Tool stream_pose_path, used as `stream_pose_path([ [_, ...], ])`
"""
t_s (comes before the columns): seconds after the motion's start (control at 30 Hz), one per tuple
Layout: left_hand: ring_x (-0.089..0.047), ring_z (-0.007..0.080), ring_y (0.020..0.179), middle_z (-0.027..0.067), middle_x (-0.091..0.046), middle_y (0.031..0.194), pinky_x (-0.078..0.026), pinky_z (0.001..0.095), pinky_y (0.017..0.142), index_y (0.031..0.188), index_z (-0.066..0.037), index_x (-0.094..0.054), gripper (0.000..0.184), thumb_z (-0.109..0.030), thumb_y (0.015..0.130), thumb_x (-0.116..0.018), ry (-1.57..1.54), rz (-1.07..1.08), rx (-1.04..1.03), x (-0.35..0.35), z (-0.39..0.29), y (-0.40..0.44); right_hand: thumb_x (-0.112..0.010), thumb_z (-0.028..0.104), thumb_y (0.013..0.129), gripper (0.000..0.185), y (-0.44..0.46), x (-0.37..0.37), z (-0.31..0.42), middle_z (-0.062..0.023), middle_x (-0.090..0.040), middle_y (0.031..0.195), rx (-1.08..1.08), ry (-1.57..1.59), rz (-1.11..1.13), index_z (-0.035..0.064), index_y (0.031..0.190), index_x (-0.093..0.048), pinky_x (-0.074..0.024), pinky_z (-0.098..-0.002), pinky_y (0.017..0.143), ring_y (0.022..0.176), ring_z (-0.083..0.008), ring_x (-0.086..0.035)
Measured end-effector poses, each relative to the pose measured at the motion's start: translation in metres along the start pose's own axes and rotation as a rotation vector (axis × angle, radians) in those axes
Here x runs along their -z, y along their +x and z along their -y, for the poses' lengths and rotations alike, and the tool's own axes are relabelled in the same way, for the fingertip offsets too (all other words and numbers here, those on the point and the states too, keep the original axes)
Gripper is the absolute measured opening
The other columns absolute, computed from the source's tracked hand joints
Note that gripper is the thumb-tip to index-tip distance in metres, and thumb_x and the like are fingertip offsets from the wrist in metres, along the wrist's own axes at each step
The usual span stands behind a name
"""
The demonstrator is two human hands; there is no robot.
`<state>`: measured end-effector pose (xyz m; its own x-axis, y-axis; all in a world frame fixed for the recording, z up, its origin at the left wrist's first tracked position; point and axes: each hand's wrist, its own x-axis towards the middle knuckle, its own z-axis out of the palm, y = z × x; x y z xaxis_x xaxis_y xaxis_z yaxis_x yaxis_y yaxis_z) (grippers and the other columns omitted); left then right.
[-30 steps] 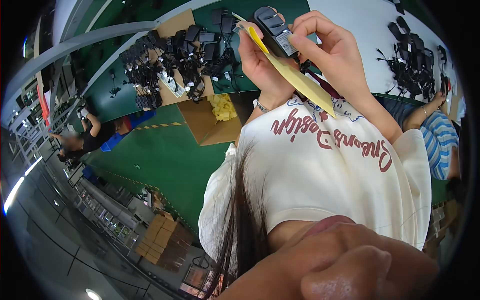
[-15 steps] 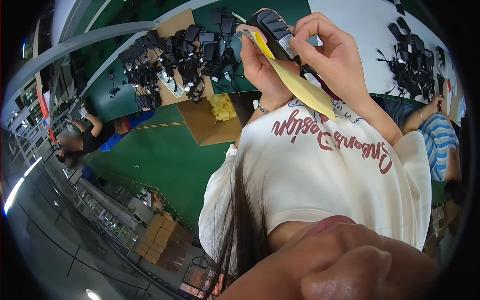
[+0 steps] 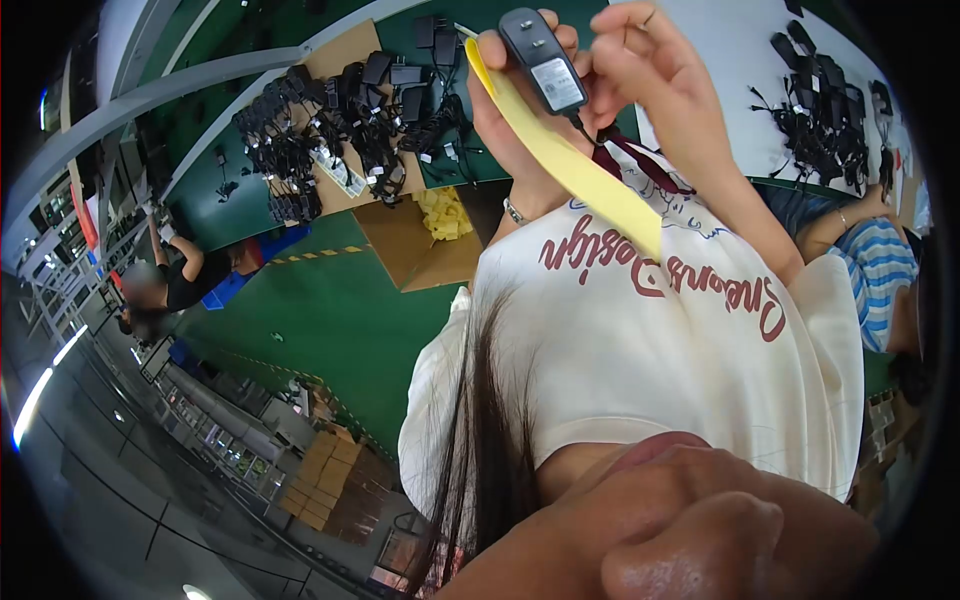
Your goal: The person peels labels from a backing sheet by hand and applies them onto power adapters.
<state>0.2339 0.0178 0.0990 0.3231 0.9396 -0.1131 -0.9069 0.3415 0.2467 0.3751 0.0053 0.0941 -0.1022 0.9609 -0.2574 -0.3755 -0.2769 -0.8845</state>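
My left hand (image 3: 505, 130) is closed around a black power adapter (image 3: 541, 62), prongs and white label facing up. A long yellow sheet (image 3: 570, 165) is also gripped in this hand and curves down in front of my shirt. The adapter's thin cable (image 3: 583, 128) runs down from its lower end, partly hidden by the sheet and hands. My right hand (image 3: 665, 85) is just right of the adapter, its fingers loosely bent and apart, with nothing visible in them. Whether a fingertip touches the adapter's edge, I cannot tell.
Many black adapters with cables (image 3: 340, 110) lie on cardboard on the green table (image 3: 205, 195). More adapters (image 3: 820, 110) lie on the white surface (image 3: 700, 40) at right. A cardboard box (image 3: 395, 245) holds yellow scraps. One person (image 3: 185, 270) is at far left, another (image 3: 875, 260) at right.
The adapter has turned so its prongs and label face up more. My right hand's fingers have come off the label and loosened. The yellow sheet has shifted slightly left.
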Motion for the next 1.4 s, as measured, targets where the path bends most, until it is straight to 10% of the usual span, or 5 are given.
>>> stream_pose_path([
  [0.17,-0.064,0.0255,0.102,0.0112,-0.066,0.106,-0.056,0.0389,0.079,0.107,-0.008,-0.063,0.039,-0.045,0.103,-0.051,-0.016,-0.364,0.05,0.014,0.005,0.005,-0.068,0.002,0.096,0.004,0.069,-0.003,-0.039,-0.002,-0.058,0.1,1.661,0.063,0.23,-0.001,0.099,-0.067,-0.0518,-0.0226,0.077,0.078,-0.0097,-0.062],
  [0.7,-0.065,0.0117,0.092,0.0033,-0.068,0.106,-0.053,0.0261,0.08,0.106,-0.012,-0.061,0.022,-0.029,0.109,-0.049,0.643,-0.085,0.027,0.053,0.048,0.031,-0.077,0.027,0.089,0.043,-0.004,0.12,-0.056,-0.0063,-0.067,0.093,-0.104,-0.283,-0.243,-0.0018,0.118,-0.063,-0.054,-0.0259,0.059,0.072,-0.0113,-0.063],
  [0.97,-0.061,0.0047,0.088,0.0006,-0.07,0.099,-0.047,0.0202,0.078,0.107,-0.003,-0.066,0.019,-0.021,0.102,-0.066,0.904,-0.063,0.001,0.048,0.033,0.015,-0.08,0.037,0.085,0.053,0.017,0.319,-0.156,-0.013,-0.072,0.098,-0.183,-0.872,-0.79,-0.0033,0.117,-0.067,-0.057,-0.036,0.069,0.077,-0.0195,-0.07],
  [1.07,-0.06,0.0046,0.084,0.0004,-0.07,0.096,-0.047,0.0203,0.075,0.104,-0.001,-0.066,0.02,-0.021,0.101,-0.067,1.029,-0.083,-0.132,0.047,0.026,0.014,-0.081,0.039,0.086,0.057,0.024,0.259,-0.117,-0.014,-0.069,0.113,0.513,-1.447,-0.817,0.0011,0.126,-0.067,-0.0546,-0.0309,0.086,0.1,-0.0148,-0.066],
  [1.4,-0.048,0.0053,0.069,0.0003,-0.059,0.076,-0.039,0.0231,0.062,0.085,0.0,-0.064,0.023,-0.018,0.095,-0.073,1.379,-0.004,-0.45,0.072,-0.007,0.021,-0.068,0.002,0.095,0.006,0.04,0.021,-0.025,-0.0015,-0.061,0.097,0.228,-0.071,-0.053,-0.0007,0.1,-0.068,-0.0521,-0.0239,0.081,0.085,-0.0105,-0.064],
])
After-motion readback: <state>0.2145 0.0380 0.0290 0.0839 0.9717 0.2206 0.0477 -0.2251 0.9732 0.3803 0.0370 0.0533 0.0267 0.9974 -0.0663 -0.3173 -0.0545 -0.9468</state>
